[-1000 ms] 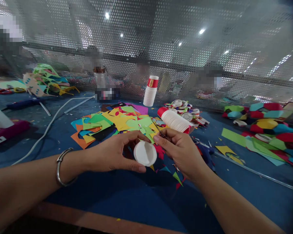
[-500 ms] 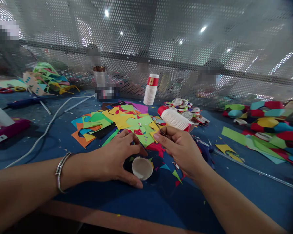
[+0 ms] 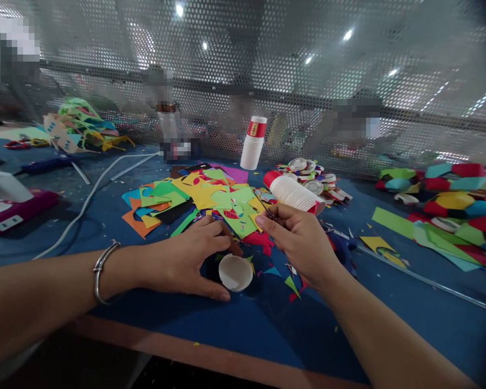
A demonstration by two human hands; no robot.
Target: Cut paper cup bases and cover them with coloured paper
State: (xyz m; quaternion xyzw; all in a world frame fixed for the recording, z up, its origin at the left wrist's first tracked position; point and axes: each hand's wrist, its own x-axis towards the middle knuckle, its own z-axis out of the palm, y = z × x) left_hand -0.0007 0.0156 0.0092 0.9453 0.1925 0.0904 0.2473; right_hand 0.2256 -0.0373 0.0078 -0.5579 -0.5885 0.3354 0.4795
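Flanking white cup (image 3: 235,273), left hand (image 3: 188,263) spread apart; right hand (image 3: 303,243) pinching dark tool (image 3: 269,214); tabletop (image 3: 174,313) separates cup, front edge (image 3: 178,351).

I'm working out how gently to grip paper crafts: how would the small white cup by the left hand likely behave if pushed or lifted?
The small white cup would probably feel light, since it looks hollow and small. Its thin-looking rim suggests a firm pinch might bend it. On the flat blue tabletop, a sideways push would likely slide it.
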